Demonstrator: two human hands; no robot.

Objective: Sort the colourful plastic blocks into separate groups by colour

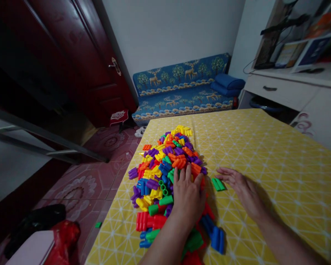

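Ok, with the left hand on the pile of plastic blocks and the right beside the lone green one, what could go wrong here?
1. The heap of multicoloured plastic tube blocks runs close to the left edge of the yellow patterned tablecloth; a sweep by the left hand could push pieces off. One small green piece already lies on the floor.
2. The right hand, open beside the separate green block, might nudge it back into the heap.

A yellow tablecloth point(264, 154) with a white triangle-line pattern carries a pile of blocks point(165, 173) in red, orange, yellow, green, blue and purple. Just right of the pile lies one green block point(218, 184). Beyond the tablecloth, a blue sofa point(182, 88) shows deer and trees, beside a dark red door point(79, 55).
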